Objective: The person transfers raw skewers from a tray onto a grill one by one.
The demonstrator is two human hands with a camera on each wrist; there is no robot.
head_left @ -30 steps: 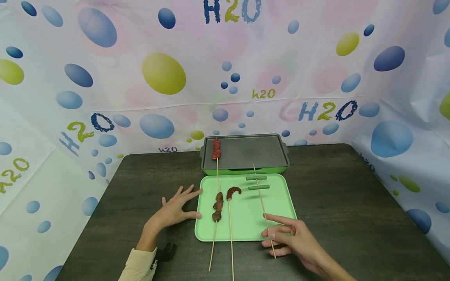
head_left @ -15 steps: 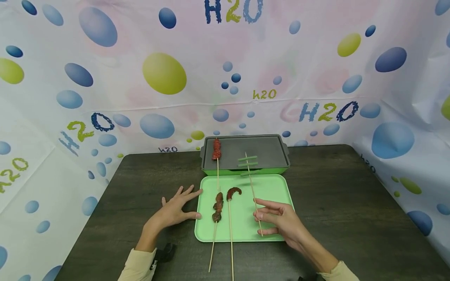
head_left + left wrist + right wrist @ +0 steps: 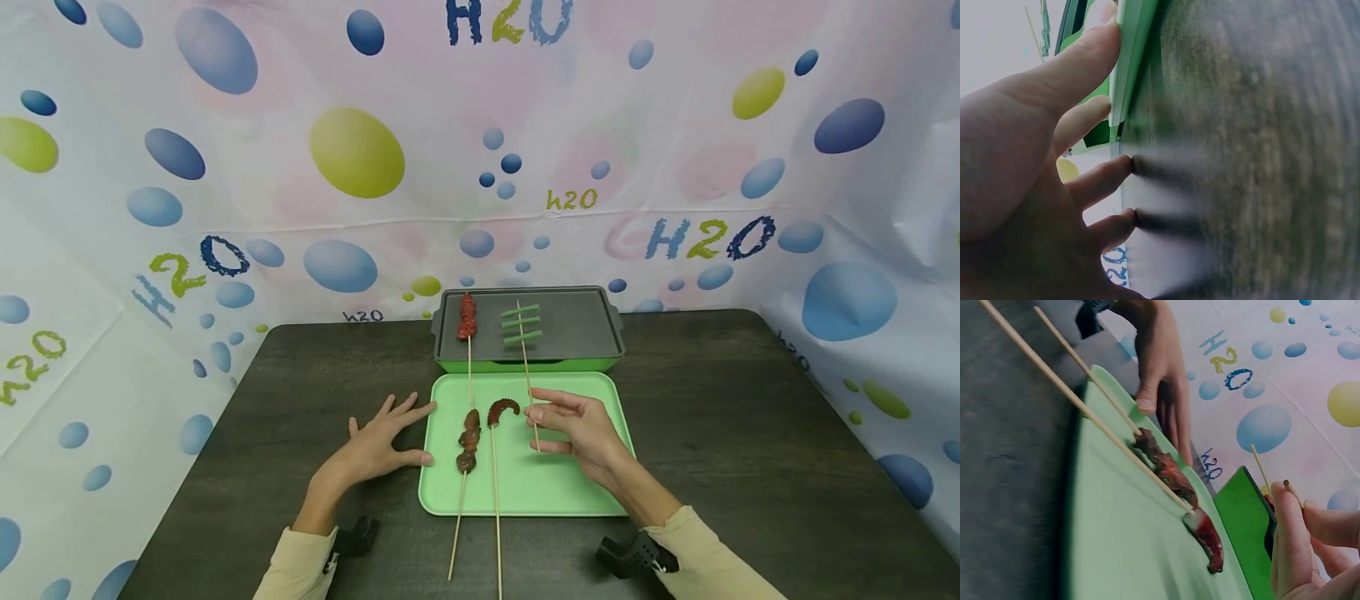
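The right hand [image 3: 581, 429] has carried the thin wooden skewer of three green stalk pieces [image 3: 521, 325] forward, pinched in its fingertips; the pieces now lie on the dark, smooth rectangular griddle plate [image 3: 570, 325]. The left hand [image 3: 375, 446] stays flat, fingers spread, against the glossy pale green plastic tray [image 3: 525, 492].

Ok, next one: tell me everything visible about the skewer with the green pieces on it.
The green-piece skewer is a thin pale stick, wood by its look, threaded through three short green strips lying crosswise near its far end. That end rests over the dark griddle pan; the shaft slants back over the light green tray. The right hand pinches its near end between the fingertips.
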